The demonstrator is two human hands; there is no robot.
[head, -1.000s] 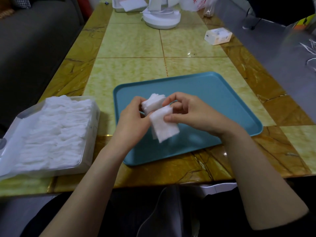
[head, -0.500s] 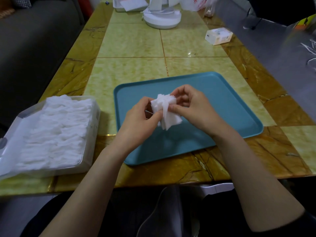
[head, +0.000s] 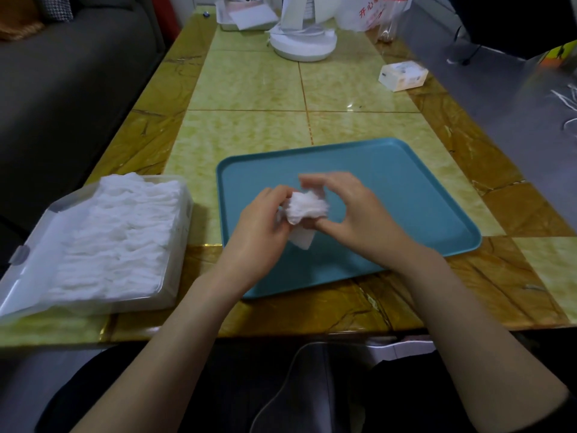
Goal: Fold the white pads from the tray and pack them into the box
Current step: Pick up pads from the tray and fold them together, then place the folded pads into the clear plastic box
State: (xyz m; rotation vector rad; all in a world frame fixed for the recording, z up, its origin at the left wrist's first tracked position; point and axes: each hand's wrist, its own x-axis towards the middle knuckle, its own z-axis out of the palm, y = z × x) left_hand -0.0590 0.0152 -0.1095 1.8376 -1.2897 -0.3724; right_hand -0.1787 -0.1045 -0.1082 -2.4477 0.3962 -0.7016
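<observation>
Glossy stone-patterned tabletop (head: 249, 89), yellow-green tiles framed in brown, runs away from the person seated at its near edge, whose two bare forearms reach in over a dark lap. Both hands meet above the near half of a flat teal plastic tray (head: 406, 189), which lies close to the near edge, slightly right of the middle.

The left hand (head: 259, 226) has its fingers curled and its thumb pressed in, pinching the left side of a soft white pad (head: 307, 206). The right hand (head: 352, 214) grips the same pad from the other side. Its thumb lies underneath and its fingers arch over the top, their tips blurred. The pad is bunched between the hands and held above the tray, with one flat corner hanging down beneath it.

Left of the tray, towards the near-left corner of the tabletop, sits a clear plastic rectangular box (head: 182, 232) with its hinged lid (head: 28, 260) folded out to the left. The box is filled with rows of folded white pads (head: 118, 235) that rise a little above its rim.

Farther back, by the right edge, lies a small white cardboard carton (head: 402, 75). Along the far edge stand a round white plastic appliance base (head: 303, 45), a shallow white dish holding paper (head: 246, 18) and a white plastic bag with red lettering (head: 371, 10). A dark grey sofa (head: 62, 89) runs beside the left edge.
</observation>
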